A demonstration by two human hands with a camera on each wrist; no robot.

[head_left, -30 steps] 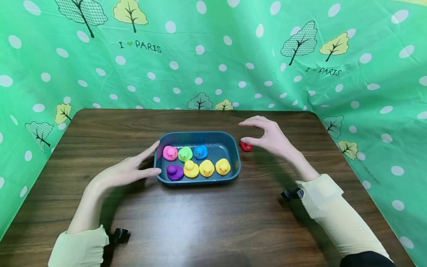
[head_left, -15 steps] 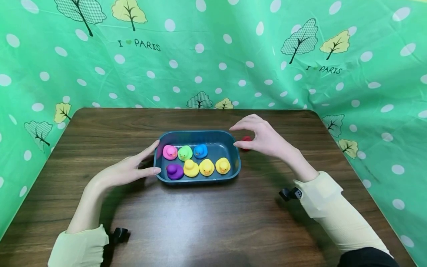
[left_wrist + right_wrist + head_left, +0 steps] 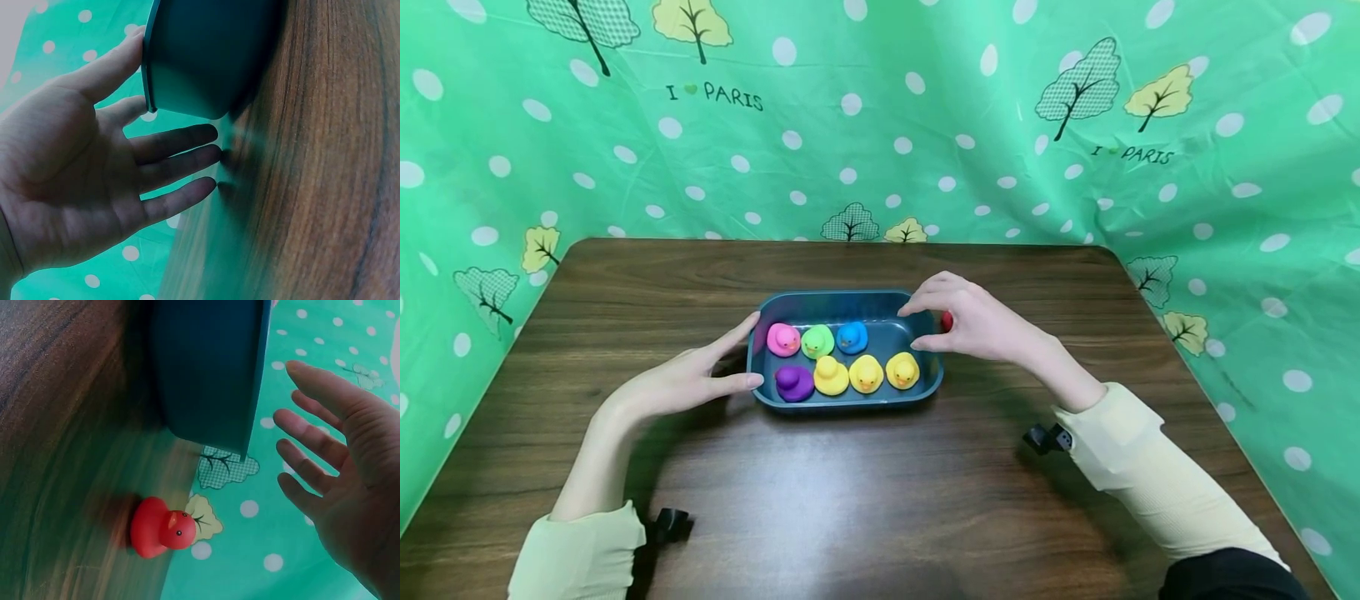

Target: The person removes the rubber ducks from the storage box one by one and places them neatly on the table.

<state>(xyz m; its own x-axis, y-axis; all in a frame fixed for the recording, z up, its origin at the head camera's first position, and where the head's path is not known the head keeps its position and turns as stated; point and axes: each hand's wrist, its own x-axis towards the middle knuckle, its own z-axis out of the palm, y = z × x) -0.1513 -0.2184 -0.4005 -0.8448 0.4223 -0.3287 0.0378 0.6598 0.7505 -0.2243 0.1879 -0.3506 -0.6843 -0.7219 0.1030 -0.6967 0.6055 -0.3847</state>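
A dark blue tray point(image 3: 842, 407) holds several small rubber ducks. A pink duck point(image 3: 784, 340), a green duck point(image 3: 817, 342) and a blue duck point(image 3: 852, 337) form the back row. In front sit a purple duck point(image 3: 794, 383) and 3 yellow ducks, the rightmost a yellow duck point(image 3: 902, 371). My left hand point(image 3: 677, 385) touches the tray's left end with straight thumb and index finger. My right hand point(image 3: 977, 321) hovers over the tray's right end, thumb and fingers apart, holding nothing. On the table beyond that end stands a red duck point(image 3: 156, 528), mostly hidden by the hand in the head view.
The tray stands on a brown wooden table point(image 3: 820, 508). A green dotted curtain point(image 3: 880, 125) with printed trees hangs behind the table and at both sides.
My right hand has moved left and toward me, from beside the red duck to over the tray's right end. My left hand, the tray and the ducks have stayed put.
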